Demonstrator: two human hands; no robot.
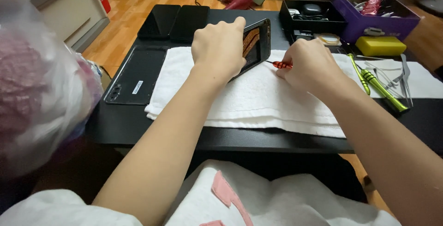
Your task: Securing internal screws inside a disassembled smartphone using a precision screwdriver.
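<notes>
White towel (258, 101) at frame centre carries an opened phone (255, 46), tilted by the left hand (219, 47); right hand (309, 64) fingers pinch a red screwdriver (280, 64) at its edge, apparently mid-unscrewing.

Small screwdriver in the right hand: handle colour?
Red-orange handle with black bands on the small screwdriver; head view.

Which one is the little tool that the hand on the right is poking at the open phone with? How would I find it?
Start at the white towel spread across the black table. Above its middle, the left hand tilts an opened phone on edge, and the right hand holds the small screwdriver against it. Its handle is red-orange, unlike the green tools lying farther right.
</notes>
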